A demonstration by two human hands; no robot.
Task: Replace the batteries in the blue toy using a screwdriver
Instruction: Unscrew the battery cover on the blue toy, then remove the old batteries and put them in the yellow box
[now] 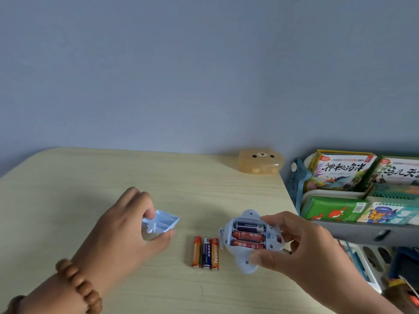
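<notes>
Blue toy (243, 261) gripped in right hand (303, 248) near the table's (90, 177) right edge, bay (231, 234) open, three cells (248, 235) seated; left hand (127, 225) pinches the loose cover (163, 222); three batteries (205, 252) lie between; next, judged: refit cover squarely; screwdriver unseen.

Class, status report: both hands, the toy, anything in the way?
Left hand holds the battery cover. Right hand grips the blue toy, compartment open, three batteries inside. Three loose batteries on the table between the hands.
</notes>
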